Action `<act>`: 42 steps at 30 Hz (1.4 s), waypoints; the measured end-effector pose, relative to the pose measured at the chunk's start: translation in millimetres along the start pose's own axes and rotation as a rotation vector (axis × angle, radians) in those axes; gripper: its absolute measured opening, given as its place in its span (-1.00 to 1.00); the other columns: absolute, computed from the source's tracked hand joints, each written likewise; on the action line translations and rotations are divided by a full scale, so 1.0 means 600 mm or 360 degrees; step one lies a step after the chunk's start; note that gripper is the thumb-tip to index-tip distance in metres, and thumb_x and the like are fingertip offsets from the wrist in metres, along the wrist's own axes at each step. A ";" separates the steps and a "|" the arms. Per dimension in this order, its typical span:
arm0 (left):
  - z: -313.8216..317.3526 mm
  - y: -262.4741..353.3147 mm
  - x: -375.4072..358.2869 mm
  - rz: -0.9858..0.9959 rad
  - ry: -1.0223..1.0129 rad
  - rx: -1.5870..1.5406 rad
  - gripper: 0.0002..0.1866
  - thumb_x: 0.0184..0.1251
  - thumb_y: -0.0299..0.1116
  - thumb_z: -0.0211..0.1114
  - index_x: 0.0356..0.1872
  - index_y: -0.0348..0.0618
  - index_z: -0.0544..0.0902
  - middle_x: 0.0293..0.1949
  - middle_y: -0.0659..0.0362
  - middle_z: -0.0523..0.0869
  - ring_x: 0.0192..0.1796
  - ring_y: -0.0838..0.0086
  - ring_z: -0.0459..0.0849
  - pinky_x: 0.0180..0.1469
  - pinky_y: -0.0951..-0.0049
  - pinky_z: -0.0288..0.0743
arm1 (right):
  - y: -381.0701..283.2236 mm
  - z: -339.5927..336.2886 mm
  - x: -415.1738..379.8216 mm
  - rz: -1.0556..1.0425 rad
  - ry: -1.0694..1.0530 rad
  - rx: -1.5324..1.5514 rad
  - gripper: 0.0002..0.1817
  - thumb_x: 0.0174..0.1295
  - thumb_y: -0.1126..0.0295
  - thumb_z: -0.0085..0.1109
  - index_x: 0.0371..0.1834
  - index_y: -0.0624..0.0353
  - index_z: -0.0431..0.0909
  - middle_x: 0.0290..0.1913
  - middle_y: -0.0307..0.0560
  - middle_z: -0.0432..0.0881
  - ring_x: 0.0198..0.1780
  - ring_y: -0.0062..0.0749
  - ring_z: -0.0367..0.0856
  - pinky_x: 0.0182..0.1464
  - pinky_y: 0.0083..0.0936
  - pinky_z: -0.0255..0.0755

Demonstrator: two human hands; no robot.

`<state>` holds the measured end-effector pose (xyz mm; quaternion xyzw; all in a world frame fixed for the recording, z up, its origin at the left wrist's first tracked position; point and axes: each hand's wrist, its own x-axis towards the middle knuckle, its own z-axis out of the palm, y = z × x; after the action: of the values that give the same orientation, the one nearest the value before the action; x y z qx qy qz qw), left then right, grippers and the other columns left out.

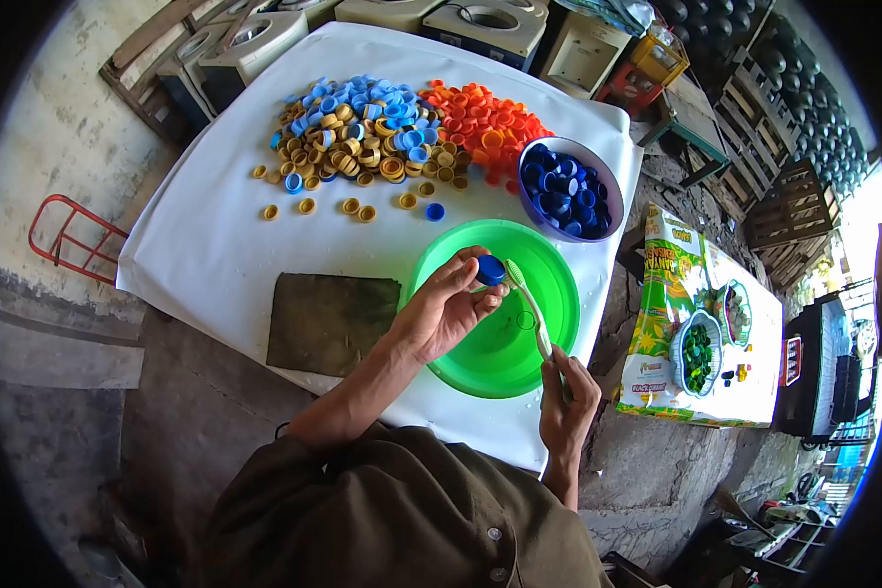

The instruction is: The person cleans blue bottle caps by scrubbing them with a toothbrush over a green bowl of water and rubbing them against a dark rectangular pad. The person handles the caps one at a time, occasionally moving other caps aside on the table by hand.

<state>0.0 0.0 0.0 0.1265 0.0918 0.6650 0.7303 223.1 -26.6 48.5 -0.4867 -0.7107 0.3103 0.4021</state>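
My left hand (443,306) pinches a dark blue bottle cap (490,269) over the far part of a bright green basin (566,294). In my right hand (568,397) is a toothbrush (531,309) with a pale handle, its bristled head right at the cap's edge. Both hands are closed on what they hold. Beyond the basin stands a purple bowl (612,223) filled with dark blue caps (563,191). A single blue cap (435,212) lies on the white table cover (216,240) to the left of it.
Heaped at the back are light blue caps (363,98), gold caps (343,147) and orange-red caps (485,118). A dark folded cloth (331,323) lies left of the basin. On a side table to the right sits a bowl of green caps (698,358).
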 end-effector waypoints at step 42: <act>0.023 -0.094 0.021 -0.0548 -0.0940 0.4113 -0.71 0.22 -0.48 0.23 -0.03 -0.30 0.59 -0.08 -0.18 0.66 0.07 0.03 0.67 0.08 0.13 0.56 | 0.056 -0.040 -0.001 0.0321 0.0184 -0.0111 -0.74 0.42 0.49 0.18 0.09 0.38 0.65 -0.31 -0.12 0.70 -0.47 -0.64 0.45 -0.46 -0.58 0.27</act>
<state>58.8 7.1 -3.9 0.8474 0.5056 -0.0508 0.1536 259.1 -14.7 32.1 -0.5867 -0.6441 0.2956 0.3918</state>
